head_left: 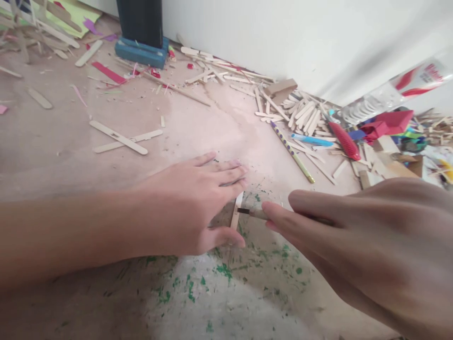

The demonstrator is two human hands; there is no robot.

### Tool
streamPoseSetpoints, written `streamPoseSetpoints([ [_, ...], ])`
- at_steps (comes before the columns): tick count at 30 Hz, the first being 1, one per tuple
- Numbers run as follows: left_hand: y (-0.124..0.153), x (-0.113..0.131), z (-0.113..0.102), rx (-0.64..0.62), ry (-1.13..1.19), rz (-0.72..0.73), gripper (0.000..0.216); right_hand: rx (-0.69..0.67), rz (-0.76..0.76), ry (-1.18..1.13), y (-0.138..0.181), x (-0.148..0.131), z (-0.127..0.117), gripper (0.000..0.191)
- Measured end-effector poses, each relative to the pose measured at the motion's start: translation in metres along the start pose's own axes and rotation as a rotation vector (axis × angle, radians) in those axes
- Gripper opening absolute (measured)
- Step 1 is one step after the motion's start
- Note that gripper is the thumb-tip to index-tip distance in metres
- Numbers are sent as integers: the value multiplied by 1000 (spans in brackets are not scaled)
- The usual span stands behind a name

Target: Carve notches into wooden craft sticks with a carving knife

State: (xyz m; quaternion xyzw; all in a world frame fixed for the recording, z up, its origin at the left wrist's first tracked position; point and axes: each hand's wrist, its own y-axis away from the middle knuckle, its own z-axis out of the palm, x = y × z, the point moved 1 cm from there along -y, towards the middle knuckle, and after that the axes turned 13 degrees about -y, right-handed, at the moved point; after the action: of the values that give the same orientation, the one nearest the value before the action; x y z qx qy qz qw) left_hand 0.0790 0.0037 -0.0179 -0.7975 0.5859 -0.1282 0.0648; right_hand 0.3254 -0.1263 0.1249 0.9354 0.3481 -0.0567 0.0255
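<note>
Your right hand [364,236] is pinching one tool [257,214]; your left hand [193,203], spread wide, is holding down one stick [234,221].

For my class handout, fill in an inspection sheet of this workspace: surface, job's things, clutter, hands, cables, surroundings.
Surface: pale pinkish tabletop, green flecks toward the near side.
Job's things: narrow flat wooden stick, partly covered; slim dark-tipped tool, its tip at the stick, contact unclear.
Clutter: two crossed pale wooden sticks; heaped pale wooden sticks; purple-spotted pencil; slim light-blue pen; red ridged plastic handle.
Hands: bare left hand spread, thumb across the stick; bare right hand gripping the tool.
Cables: nothing seen.
Surroundings: smooth white wall; tall black slab on a blue block; tilted clear plastic packet with red print.
</note>
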Motion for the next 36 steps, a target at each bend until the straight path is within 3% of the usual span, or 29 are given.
streamPoseSetpoints([
  [5,-5,-1,-1,-74,2,0,110,59,-103,-45,7,4,6,35],
  [10,-2,-2,6,-12,22,10,113,163,80,-238,13,9,21,14],
  [14,4,-2,7,50,28,8,110,210,206,-435,13,10,36,20],
  [20,8,-1,4,99,19,4,104,294,183,-629,18,20,49,26],
  [26,8,-1,2,134,-8,14,104,286,160,-571,26,24,56,29],
  [36,7,-2,4,167,-26,40,105,266,206,-562,14,13,37,23],
])
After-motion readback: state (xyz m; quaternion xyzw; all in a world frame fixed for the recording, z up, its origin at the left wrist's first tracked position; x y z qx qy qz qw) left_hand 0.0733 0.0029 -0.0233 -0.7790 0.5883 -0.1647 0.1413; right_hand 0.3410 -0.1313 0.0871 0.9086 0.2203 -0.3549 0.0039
